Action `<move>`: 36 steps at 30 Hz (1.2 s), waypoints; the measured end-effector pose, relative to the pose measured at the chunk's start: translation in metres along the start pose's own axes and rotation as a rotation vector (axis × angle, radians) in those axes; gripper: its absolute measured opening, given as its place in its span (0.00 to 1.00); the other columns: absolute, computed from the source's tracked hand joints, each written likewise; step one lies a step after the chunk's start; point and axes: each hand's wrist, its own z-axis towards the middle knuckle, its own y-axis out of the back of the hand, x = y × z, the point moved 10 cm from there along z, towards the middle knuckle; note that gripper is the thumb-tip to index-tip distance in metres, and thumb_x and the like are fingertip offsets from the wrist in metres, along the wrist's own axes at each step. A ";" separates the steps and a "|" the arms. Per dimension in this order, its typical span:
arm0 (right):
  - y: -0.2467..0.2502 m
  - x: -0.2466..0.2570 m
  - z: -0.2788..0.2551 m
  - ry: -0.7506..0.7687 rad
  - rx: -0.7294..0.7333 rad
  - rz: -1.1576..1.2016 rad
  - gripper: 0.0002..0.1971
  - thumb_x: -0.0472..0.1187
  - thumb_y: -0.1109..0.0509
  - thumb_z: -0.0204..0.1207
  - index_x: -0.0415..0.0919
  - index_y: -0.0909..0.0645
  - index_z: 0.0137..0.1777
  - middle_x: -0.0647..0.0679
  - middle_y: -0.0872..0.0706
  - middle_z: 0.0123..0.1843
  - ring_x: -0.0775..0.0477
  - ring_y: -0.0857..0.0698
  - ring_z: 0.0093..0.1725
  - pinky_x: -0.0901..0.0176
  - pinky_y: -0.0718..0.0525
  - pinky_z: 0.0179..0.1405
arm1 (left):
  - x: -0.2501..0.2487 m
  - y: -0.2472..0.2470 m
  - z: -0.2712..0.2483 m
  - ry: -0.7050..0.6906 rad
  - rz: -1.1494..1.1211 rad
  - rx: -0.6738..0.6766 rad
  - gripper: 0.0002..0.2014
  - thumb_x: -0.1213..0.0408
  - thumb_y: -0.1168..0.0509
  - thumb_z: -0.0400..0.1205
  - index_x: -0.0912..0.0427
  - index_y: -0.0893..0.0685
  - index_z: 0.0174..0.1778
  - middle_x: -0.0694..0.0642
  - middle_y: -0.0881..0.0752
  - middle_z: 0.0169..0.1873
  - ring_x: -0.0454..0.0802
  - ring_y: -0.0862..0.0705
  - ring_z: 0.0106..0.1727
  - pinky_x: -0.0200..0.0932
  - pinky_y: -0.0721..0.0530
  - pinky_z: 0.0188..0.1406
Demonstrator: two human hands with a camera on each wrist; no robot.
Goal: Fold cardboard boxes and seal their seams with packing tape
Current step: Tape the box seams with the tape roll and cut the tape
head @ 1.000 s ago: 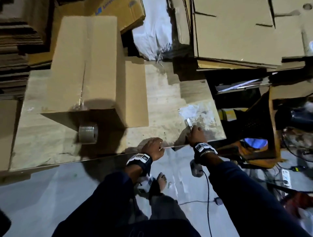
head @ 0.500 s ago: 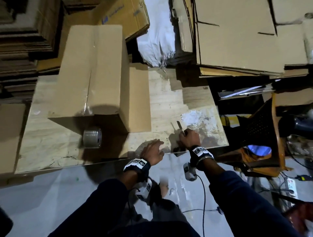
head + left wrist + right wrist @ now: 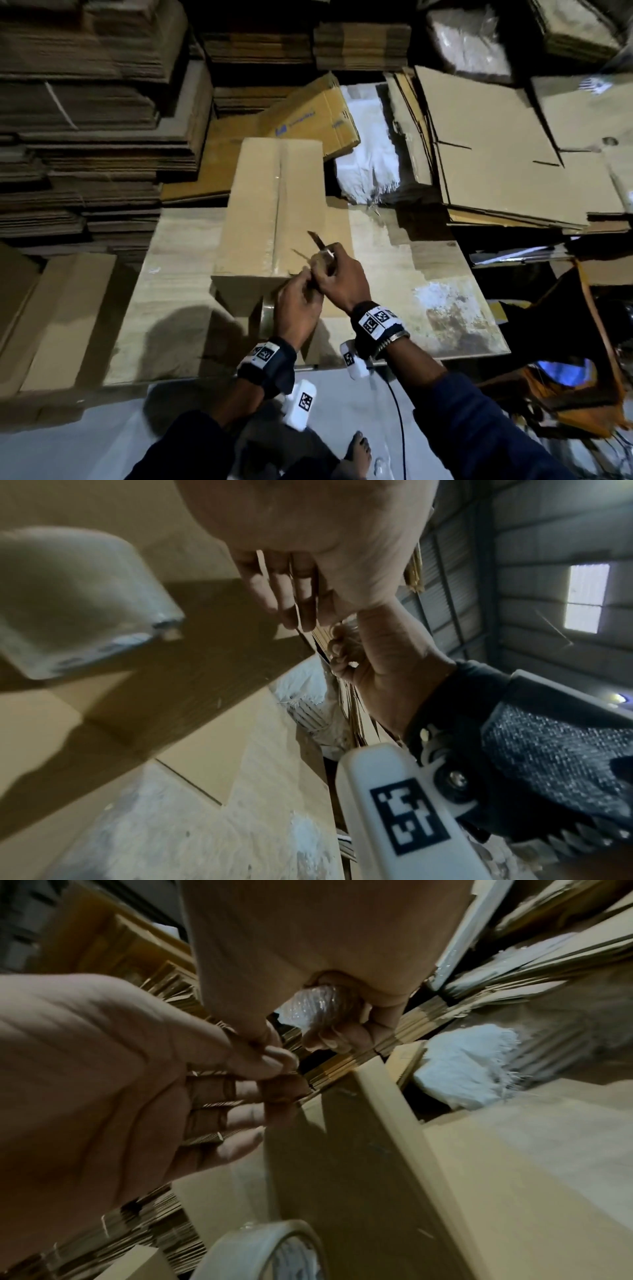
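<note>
Box (image 3: 270, 209) of brown cardboard lies closed on the pale wooden table (image 3: 428, 260), with a strip of clear tape along its top seam. Both hands meet above the near end of this box. The right hand (image 3: 342, 277) is clenched around a knife (image 3: 320, 245), whose handle looks wrapped in shiny plastic (best seen from the right wrist view), and the short blade points up and away from the person. The left hand (image 3: 296, 308) pinches with thumb and first finger at the place just under the right hand's thumb, while its other fingers are only loosely bent; what exactly it pinches I cannot tell. The tape roll (image 3: 260, 1250) stands on its edge on the table, just in front of the box's near end and below the hands. Stacks of flat cardboard (image 3: 89, 113) surround the table.
</note>
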 end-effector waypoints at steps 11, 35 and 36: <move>-0.071 0.026 0.014 0.042 0.165 -0.372 0.27 0.59 0.18 0.70 0.54 0.19 0.67 0.48 0.07 0.56 0.37 0.10 0.55 0.47 0.12 0.49 | 0.137 0.042 0.000 0.566 -0.084 0.057 0.28 0.51 0.23 0.80 0.59 0.24 0.72 0.59 0.17 0.65 0.61 0.18 0.66 0.55 0.18 0.67; -0.066 0.042 -0.047 0.156 0.412 -0.375 0.13 0.56 0.47 0.92 0.47 0.35 0.60 0.46 0.15 0.41 0.41 0.18 0.37 0.46 0.22 0.37 | 0.124 0.037 -0.025 0.596 -0.671 0.199 0.11 0.65 0.35 0.91 0.68 0.17 0.65 0.68 0.08 0.39 0.63 0.09 0.33 0.54 0.08 0.33; -0.067 0.038 -0.054 0.164 0.440 -0.402 0.13 0.56 0.48 0.92 0.46 0.36 0.59 0.49 0.19 0.37 0.43 0.20 0.34 0.47 0.25 0.35 | 0.123 0.038 -0.025 0.583 -0.664 0.200 0.12 0.65 0.36 0.91 0.69 0.17 0.65 0.71 0.08 0.42 0.64 0.09 0.34 0.52 0.09 0.30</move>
